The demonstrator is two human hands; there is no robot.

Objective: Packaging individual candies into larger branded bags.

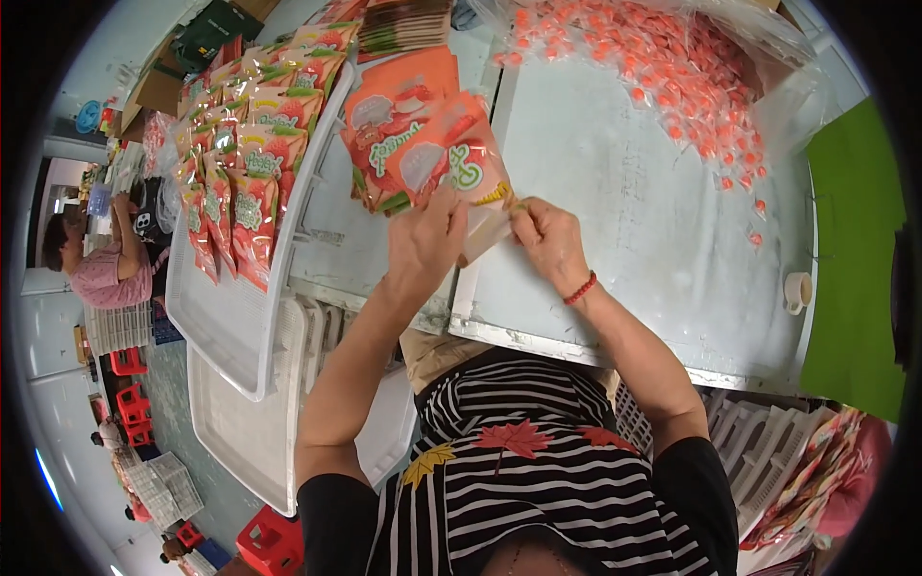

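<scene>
My left hand [427,240] and my right hand [547,240] both grip the mouth of an orange printed pouch [451,158] over the metal table [624,211]. The pouch lies tilted away from me, its open end pulled apart between my fingers. Under it rests a stack of empty orange pouches [389,115]. A red bead bracelet sits on my right wrist. A heap of small orange wrapped candies [663,67] spreads across the far right of the table in clear plastic.
A white tray [216,317] at the left holds rows of filled pouches [245,163]. More white trays [259,432] stack below it. A small white cup [797,290] stands at the table's right edge beside a green board [855,259]. Another person [101,264] works at the far left.
</scene>
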